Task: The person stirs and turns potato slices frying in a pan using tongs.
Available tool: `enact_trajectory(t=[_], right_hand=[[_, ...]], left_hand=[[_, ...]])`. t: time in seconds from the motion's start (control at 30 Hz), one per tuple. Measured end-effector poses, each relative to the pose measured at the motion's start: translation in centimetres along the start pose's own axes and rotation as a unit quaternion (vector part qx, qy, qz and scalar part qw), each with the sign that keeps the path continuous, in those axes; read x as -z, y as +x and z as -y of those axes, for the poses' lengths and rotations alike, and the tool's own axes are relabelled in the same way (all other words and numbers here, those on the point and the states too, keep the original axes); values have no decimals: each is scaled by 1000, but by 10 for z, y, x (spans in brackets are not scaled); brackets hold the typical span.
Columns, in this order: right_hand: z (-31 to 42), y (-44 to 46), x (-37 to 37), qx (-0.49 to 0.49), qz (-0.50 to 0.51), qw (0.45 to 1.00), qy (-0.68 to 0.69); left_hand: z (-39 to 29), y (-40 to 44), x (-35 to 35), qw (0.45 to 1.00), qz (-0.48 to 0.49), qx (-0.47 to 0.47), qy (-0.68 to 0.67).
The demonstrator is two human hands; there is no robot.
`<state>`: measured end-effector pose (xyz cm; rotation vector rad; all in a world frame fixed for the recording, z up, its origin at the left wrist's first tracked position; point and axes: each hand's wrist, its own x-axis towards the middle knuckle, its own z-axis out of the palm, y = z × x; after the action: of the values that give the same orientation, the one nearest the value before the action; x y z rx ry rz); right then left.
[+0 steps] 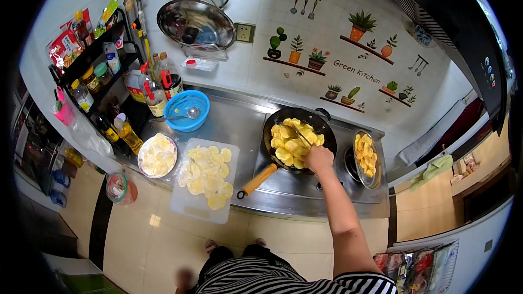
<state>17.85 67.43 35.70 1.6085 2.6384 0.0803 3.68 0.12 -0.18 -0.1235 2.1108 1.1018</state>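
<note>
Over the near right side of the black wok (276,171), my right hand (320,159) is closed around thin chopsticks (302,136). Their far ends reach in among yellow slices (286,144) that fill much of the wok. The wok's wooden handle (259,180) points toward the lower left, with no hand on it. Low beside my striped clothing, a blurred shape, which seems to be my left hand (185,277), hangs away from the counter; its fingers cannot be made out.
White-coated slices lie on a cutting board (199,210) and in a white bowl (143,170). Behind them are a blue basket (188,125) with a ladle (193,112) and several bottles (155,98). A plate (380,171) of yellow slices stands right of the wok.
</note>
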Motion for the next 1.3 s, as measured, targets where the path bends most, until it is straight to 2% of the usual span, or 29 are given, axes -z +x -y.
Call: enact_trajectory(t=[0.07, 0.1, 0.17, 0.23, 0.3, 0.37, 0.4, 0.43, 0.5, 0.57, 0.63, 0.7, 0.73, 0.8, 0.9, 1.03, 1.07, 1.13, 1.17, 1.27, 1.3], right_hand=[[-6, -6, 13, -13, 42, 999, 3], [-10, -8, 15, -13, 42, 999, 2], [-22, -16, 15, -66, 26, 993, 91], [-40, -26, 10, -78, 15, 989, 128], [-59, -39, 5, -60, -10, 966, 250], [-75, -45, -9, -67, -41, 968, 238], [-84, -48, -17, -92, -46, 956, 274], [-96, -49, -29, -118, -52, 942, 310], [-106, -51, -34, -114, -84, 934, 327], [-96, -61, -3, -132, 8, 903, 408], [-106, -53, -31, -95, -68, 946, 301], [-107, -52, -33, -88, -106, 958, 254], [-106, -51, -34, -124, -78, 946, 291], [-99, -57, -19, -125, -60, 957, 254], [-91, -65, 0, -140, -46, 963, 225], [-97, -59, -9, -177, -45, 961, 206], [-99, -57, -9, -177, -46, 961, 207], [-98, -60, -4, -182, -33, 960, 211], [-98, -61, -5, -183, -33, 959, 212], [-101, -62, -3, -180, -33, 960, 210], [-101, -64, -2, -176, -40, 960, 214]], left_hand=[[-57, -33, -3, 989, -9, 133, -66], [-49, -26, -2, 995, -1, 96, -41], [9, 11, -1, 998, -9, -53, 19], [18, 16, -6, 985, -16, -161, 61], [15, 21, -8, 985, -23, -160, 62], [11, 28, -8, 988, -17, -133, 83], [8, 32, -9, 988, -14, -124, 90], [5, 36, -11, 997, -41, -57, 45], [0, 41, -11, 998, -63, 8, 3], [-4, 45, -8, 998, -21, -54, 32], [-9, 49, -7, 992, 15, -119, 46], [-14, 57, -9, 985, 35, -164, 48], [-15, 61, -8, 978, 53, -187, 69], [-16, 57, -7, 971, 73, -209, 92], [-13, 57, -13, 979, 8, -196, 49], [-9, 49, -2, 993, 18, -107, 39], [-9, 48, -1, 998, 18, -62, 25], [-35, 28, -1, 996, 22, 85, -32], [-62, 9, -1, 989, 19, 133, -57], [-76, 0, -3, 992, 7, 125, -20], [-62, 11, -2, 996, 9, 90, -10]])
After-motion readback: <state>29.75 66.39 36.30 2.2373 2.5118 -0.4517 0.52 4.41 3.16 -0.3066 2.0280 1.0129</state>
